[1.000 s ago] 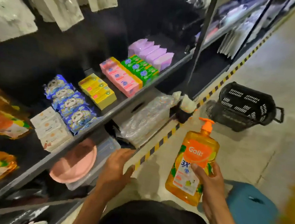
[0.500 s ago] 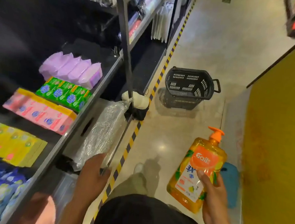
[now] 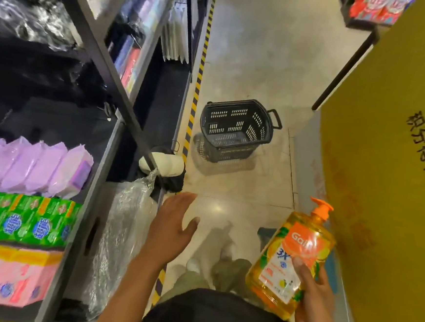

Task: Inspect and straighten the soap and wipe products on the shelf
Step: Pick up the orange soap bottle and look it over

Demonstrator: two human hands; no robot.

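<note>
Bottle of orange soap, head view: the right hand grasps it low on the body, thumb across the label and fingers wrapped behind. It stands nearly upright, pump on top, its long axis leaning a little away from the shelf. The left hand is released, fingers spread and holding nothing, over the aisle floor just beside a wad of clear wrap. The shelf goods all lie left of both hands: purple packs farthest forward, green boxes next, pink boxes nearest the body. The left hand is nearer to them; the right, with the bottle, is well apart. Straightening likely falls to the left hand, or the bottle must cross leftward to be shelved. A basket sits on the floor ahead of both hands.
</note>
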